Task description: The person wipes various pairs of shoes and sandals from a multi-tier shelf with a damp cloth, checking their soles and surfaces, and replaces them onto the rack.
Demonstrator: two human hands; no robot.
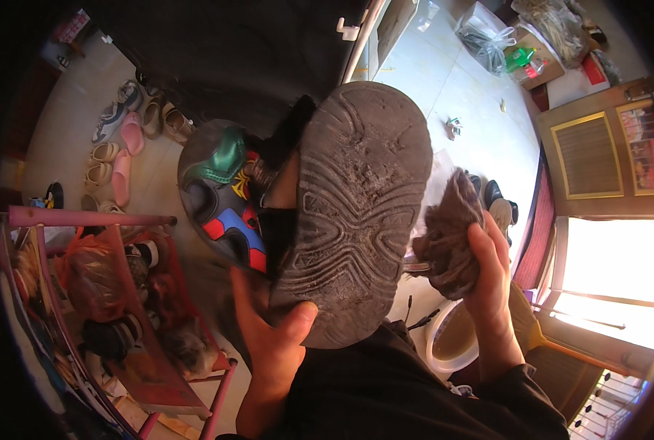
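Observation:
A dark shoe [360, 220], seemingly a sandal or slipper, is held up with its grooved sole towards me. Pale dirt is caked in the tread at its middle and upper part. My left hand [274, 330] grips its lower end, thumb across the sole. In my right hand [489, 264] is a crumpled brown cloth [453, 242], raised just to the right of the sole and apart from it. Behind the shoe shows a round cartoon-patterned surface [222, 198], perhaps a stool seat. A dark item there is mostly hidden. A white bucket [430, 344] of murky water stands below my right hand.
At left, a pink-framed shoe rack [93, 216] holds shoes and bagged items. Several pairs of shoes, including pink slippers [132, 133], lie on the tiled floor. More shoes [500, 203] sit at right. Plastic bags [483, 38] and a green bottle [519, 59] are at upper right.

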